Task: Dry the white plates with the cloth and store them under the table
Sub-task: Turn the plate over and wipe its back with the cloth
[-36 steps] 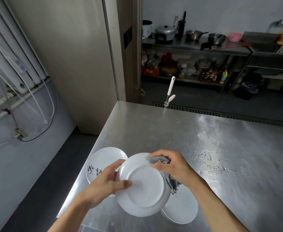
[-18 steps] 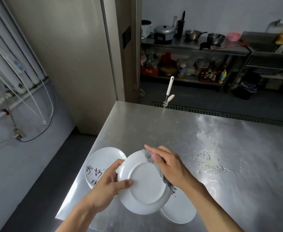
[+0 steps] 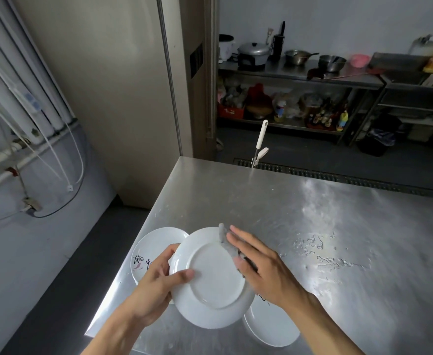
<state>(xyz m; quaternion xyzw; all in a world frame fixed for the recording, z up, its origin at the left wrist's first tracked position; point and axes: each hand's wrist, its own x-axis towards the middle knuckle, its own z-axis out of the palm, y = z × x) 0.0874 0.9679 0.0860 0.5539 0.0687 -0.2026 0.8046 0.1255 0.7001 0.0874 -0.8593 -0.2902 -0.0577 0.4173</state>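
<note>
My left hand [image 3: 159, 278] grips the left rim of a white plate [image 3: 213, 280], thumb on its upturned underside, holding it above the steel table [image 3: 312, 213]. My right hand [image 3: 259, 265] presses a grey cloth [image 3: 227, 243] against the plate's upper right rim with straight fingers. A second white plate [image 3: 156, 242] with black writing lies on the table at the left, partly behind my left hand. A third white plate [image 3: 269, 326] lies under the held one, at the lower right.
Water drops [image 3: 320, 252] lie on the table right of the plates. The table's left edge [image 3: 123, 272] drops to a dark floor. A white-handled tool [image 3: 260, 139] sticks up behind the far edge. Shelves with pots [image 3: 254, 51] stand at the back.
My right hand has straightened its fingers and slid the cloth along the plate's upper right rim. The plate has tilted slightly in my left hand.
</note>
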